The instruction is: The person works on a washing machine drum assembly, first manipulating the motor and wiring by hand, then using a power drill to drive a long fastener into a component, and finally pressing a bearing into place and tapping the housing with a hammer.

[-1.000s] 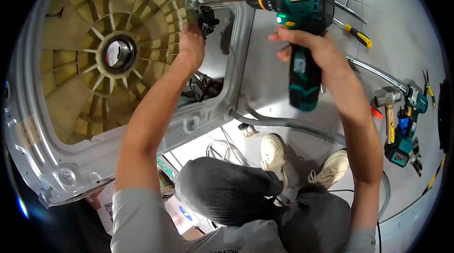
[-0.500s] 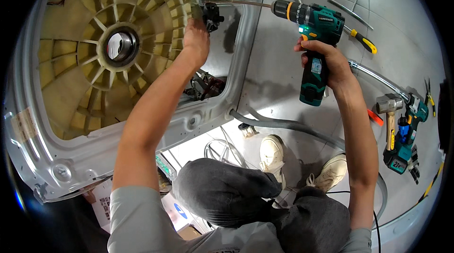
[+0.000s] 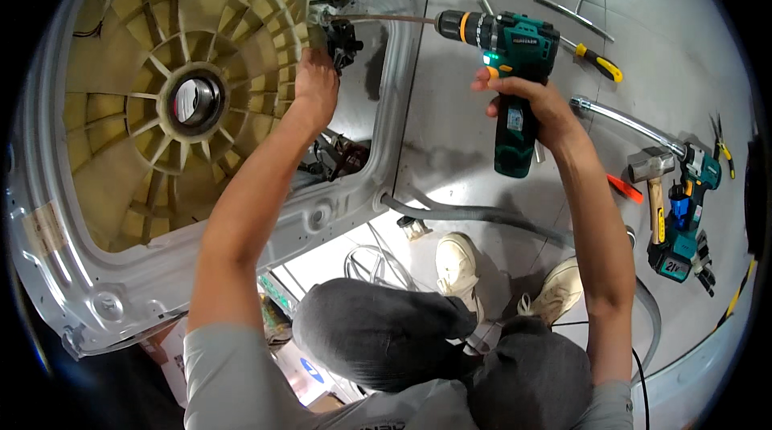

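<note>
My right hand (image 3: 535, 104) is wrapped round the grip of a green and black cordless drill (image 3: 519, 48), its fingers by the trigger and a small light lit. A long thin bit (image 3: 386, 18) runs left from the chuck to a metal fitting (image 3: 328, 10) at the side of a yellowish ribbed plastic tub (image 3: 241, 36). Just below that fitting, my left hand (image 3: 317, 88) is closed at the tub's edge, beside a black part (image 3: 346, 44); what its fingers grip is hidden. Around the tub is a grey metal cabinet frame (image 3: 402, 92).
A grey hose (image 3: 482, 214) crosses the floor from the cabinet. To the right lie a yellow-black screwdriver (image 3: 599, 63), a metal bar (image 3: 631, 124), a hammer (image 3: 655, 189), a second power tool (image 3: 683, 229), pliers (image 3: 724, 149) and an orange-handled tool (image 3: 625, 187). My shoes (image 3: 457, 261) are below the hose.
The whole view has shifted slightly, so the cabinet, the drill and both hands appear a little farther left and lower. The drill stays in my right hand with its bit at the same fitting.
</note>
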Action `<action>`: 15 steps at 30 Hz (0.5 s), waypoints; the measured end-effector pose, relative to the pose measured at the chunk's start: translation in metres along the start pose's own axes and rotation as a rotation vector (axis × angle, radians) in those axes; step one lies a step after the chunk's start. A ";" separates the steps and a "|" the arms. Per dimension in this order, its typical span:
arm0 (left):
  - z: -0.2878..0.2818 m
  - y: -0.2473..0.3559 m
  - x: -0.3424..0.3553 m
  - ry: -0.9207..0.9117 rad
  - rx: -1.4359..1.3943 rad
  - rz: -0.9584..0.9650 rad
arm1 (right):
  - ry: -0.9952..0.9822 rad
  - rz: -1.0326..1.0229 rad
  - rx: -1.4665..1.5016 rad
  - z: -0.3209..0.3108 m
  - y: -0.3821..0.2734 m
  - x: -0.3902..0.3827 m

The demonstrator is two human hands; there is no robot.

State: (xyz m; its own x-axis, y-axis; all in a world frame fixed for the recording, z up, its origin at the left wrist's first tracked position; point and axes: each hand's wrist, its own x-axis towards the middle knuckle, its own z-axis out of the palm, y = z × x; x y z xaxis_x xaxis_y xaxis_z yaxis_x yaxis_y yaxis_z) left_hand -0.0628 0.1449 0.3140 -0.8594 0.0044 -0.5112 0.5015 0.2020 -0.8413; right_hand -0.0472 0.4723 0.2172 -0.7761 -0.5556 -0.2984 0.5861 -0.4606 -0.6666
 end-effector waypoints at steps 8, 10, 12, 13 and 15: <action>0.007 -0.002 -0.002 0.085 -0.046 0.001 | 0.042 -0.119 -0.092 -0.029 -0.012 -0.065; 0.020 -0.006 -0.003 0.068 -0.017 0.027 | 0.030 -0.103 -0.136 -0.026 -0.011 -0.081; 0.012 -0.013 -0.005 0.029 -0.058 0.076 | 0.043 -0.085 -0.186 -0.017 -0.002 -0.090; 0.011 -0.015 -0.005 0.010 -0.079 0.099 | 0.056 -0.064 -0.202 -0.012 0.005 -0.091; 0.018 -0.024 -0.008 0.242 -0.139 0.058 | -0.010 0.011 -0.116 0.000 0.012 -0.090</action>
State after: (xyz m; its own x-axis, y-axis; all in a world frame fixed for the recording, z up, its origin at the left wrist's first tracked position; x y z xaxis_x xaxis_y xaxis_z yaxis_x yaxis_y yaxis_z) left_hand -0.0666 0.1220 0.3352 -0.8371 0.2497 -0.4868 0.5460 0.3268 -0.7714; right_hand 0.0300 0.5168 0.2367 -0.7671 -0.5672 -0.2998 0.5632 -0.3716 -0.7381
